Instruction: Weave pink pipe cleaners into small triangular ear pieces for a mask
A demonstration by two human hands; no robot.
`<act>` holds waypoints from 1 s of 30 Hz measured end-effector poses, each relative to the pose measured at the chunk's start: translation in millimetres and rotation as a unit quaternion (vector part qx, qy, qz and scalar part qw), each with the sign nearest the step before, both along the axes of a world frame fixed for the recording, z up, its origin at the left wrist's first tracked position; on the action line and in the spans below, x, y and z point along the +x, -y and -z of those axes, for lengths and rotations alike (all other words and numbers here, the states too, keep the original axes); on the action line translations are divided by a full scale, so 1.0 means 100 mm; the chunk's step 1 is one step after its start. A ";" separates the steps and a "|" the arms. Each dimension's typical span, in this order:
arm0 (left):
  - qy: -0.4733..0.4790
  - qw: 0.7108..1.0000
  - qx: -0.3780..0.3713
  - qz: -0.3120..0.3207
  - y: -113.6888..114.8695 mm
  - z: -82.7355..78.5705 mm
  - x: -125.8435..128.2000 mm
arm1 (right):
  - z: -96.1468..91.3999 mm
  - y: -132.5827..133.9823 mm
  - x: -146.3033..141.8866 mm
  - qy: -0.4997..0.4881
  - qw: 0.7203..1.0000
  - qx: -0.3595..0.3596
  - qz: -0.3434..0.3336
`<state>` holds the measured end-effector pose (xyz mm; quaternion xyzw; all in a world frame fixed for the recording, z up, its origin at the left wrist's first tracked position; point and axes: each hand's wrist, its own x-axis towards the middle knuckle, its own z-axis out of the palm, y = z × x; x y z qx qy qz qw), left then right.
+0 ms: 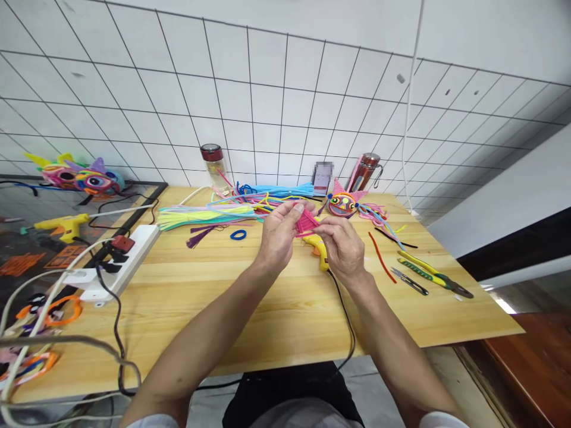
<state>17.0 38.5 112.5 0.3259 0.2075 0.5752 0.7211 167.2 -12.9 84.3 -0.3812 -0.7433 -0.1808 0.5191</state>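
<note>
My left hand point(277, 236) pinches a small pink piece of bent pipe cleaner point(306, 222) between thumb and fingers, above the middle of the table. On its right side, my right hand point(344, 245) has its fingertips closed on the edge of the same piece. Partly hidden beneath the hands lies a yellow glue gun point(322, 255), its black cord running down over the front edge. A colourful pipe-cleaner mask point(342, 205) with pink pointed ears rests just behind my right hand.
Bundled pipe cleaners point(205, 217), a blue ring point(238, 235) and a purple tassel point(200, 236) lie left. Pliers point(435, 274), thread snips point(409, 281) and a red pipe cleaner point(382, 257) lie right. A power strip point(127, 261) with cords occupies the left; two bottles stand behind.
</note>
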 end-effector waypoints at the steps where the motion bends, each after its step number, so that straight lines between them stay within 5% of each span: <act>1: -0.001 1.000 0.001 0.003 0.00 0.00 0.00 | -0.02 0.01 0.01 0.002 1.000 -0.005 0.001; 30: -0.036 0.999 0.007 0.034 -0.06 0.03 -0.05 | 0.14 -0.02 0.01 -0.038 0.998 -0.017 0.038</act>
